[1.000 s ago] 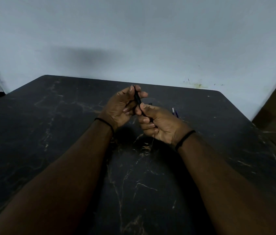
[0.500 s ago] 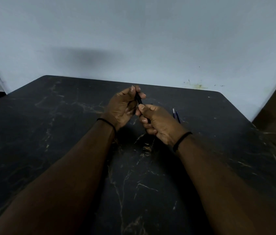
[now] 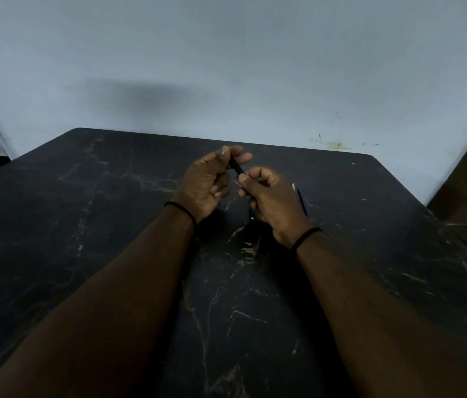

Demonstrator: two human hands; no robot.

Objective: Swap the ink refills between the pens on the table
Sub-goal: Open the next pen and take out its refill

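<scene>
Both hands (image 3: 241, 191) pinching black pen (image 3: 236, 167), angled far-left to near-right

Black pen (image 3: 236, 167) is up off the table, tilted, with both ends hidden inside fingers so only a short dark stretch shows. A thin blue refill (image 3: 301, 200) with a pale tip lies flat toward the table's far right corner.
</scene>
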